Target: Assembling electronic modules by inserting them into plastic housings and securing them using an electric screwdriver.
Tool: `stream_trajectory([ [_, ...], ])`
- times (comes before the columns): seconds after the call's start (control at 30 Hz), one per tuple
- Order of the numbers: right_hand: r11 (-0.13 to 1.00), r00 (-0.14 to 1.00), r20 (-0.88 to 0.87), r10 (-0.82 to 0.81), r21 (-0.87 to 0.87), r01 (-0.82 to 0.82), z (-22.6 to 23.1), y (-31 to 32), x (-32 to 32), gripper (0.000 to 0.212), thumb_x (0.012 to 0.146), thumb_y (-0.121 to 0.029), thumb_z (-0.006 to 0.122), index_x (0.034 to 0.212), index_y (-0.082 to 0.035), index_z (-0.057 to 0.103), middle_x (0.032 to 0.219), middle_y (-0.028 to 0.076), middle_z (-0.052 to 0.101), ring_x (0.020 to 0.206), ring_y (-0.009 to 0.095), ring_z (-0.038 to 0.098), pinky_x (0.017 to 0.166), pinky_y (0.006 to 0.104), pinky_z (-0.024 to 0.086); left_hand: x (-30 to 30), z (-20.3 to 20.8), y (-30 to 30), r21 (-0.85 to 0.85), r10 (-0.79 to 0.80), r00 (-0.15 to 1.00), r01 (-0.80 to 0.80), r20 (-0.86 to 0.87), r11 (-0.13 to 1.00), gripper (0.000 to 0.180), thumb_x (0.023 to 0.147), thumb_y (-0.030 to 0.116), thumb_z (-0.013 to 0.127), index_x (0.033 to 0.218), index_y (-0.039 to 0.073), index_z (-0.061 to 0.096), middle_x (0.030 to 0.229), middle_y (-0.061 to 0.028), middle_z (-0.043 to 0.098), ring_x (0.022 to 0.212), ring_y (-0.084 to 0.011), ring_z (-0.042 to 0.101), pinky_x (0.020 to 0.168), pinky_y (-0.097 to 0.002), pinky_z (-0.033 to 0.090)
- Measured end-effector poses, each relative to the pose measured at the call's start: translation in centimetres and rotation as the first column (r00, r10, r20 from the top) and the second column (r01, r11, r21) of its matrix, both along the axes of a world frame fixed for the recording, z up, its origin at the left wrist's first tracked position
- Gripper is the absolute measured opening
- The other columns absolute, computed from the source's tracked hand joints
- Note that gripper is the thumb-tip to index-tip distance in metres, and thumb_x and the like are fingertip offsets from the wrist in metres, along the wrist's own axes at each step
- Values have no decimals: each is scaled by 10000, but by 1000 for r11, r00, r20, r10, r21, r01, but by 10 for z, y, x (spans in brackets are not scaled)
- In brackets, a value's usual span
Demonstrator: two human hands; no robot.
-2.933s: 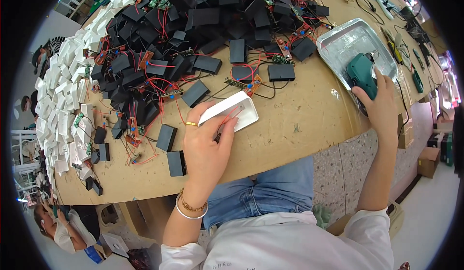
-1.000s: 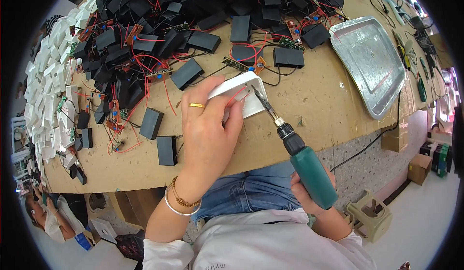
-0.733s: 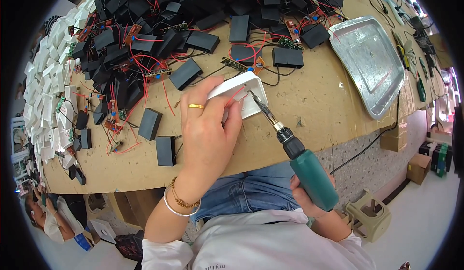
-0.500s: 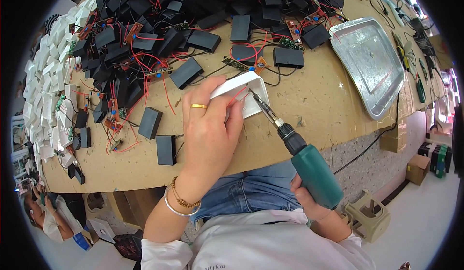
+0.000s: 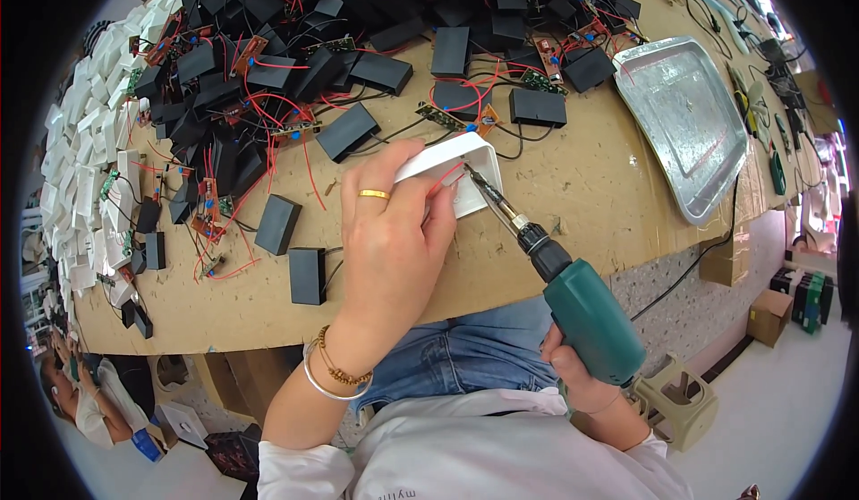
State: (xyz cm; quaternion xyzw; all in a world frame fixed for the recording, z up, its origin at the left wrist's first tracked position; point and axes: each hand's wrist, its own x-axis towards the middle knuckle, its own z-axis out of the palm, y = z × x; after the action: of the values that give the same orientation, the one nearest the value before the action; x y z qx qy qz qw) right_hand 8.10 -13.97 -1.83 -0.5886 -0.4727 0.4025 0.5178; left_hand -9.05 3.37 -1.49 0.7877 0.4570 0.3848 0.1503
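My left hand (image 5: 394, 223) is closed on a white plastic case (image 5: 481, 156), held tilted just above the cardboard-covered table with its open side facing me. A thin red wire (image 5: 450, 175) runs inside the case, near my left thumb and fingertips. In my right hand (image 5: 573, 370) is a soldering iron (image 5: 592, 321) with a thick green handle, a black collar and a slim metal shaft. Its dark tip reaches into the case beside the wire's end; whether they touch I cannot tell. My fingers partly hide the case's inside.
Black boxes (image 5: 380, 72) with circuit boards and red wires heap up at the far side. White cases (image 5: 80, 160) pile at the left. A metal tray (image 5: 689, 124) lies right. A black cord (image 5: 684, 272) trails from the table. Another person (image 5: 98, 402) is at lower left.
The white case, my left hand and the soldering iron have shifted very slightly to the right. Both grips stay the same, and the tip stays inside the case.
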Motion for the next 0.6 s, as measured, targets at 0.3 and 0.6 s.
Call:
stream_trajectory([
  [0.3, 982, 996, -87, -18, -188, 1, 32, 8, -1, 176, 830, -98, 718, 946, 1, 631, 774, 53, 610, 628, 137, 562, 574, 270, 448, 0, 4, 0, 85, -1, 996, 8, -85, 996, 110, 763, -4, 702, 829, -41, 622, 1150, -123, 573, 959, -280, 551, 677, -314, 535],
  [0.6, 969, 997, -82, -2, -247, -18, 39, 8, -2, 128, 874, -130, 684, 879, -16, 626, 743, 27, 592, 631, 135, 526, 569, 276, 429, 0, 4, 1, 94, -4, 997, 10, -73, 995, 120, 763, 0, 702, 847, -41, 626, 1138, -124, 572, 955, -286, 559, 683, -324, 524],
])
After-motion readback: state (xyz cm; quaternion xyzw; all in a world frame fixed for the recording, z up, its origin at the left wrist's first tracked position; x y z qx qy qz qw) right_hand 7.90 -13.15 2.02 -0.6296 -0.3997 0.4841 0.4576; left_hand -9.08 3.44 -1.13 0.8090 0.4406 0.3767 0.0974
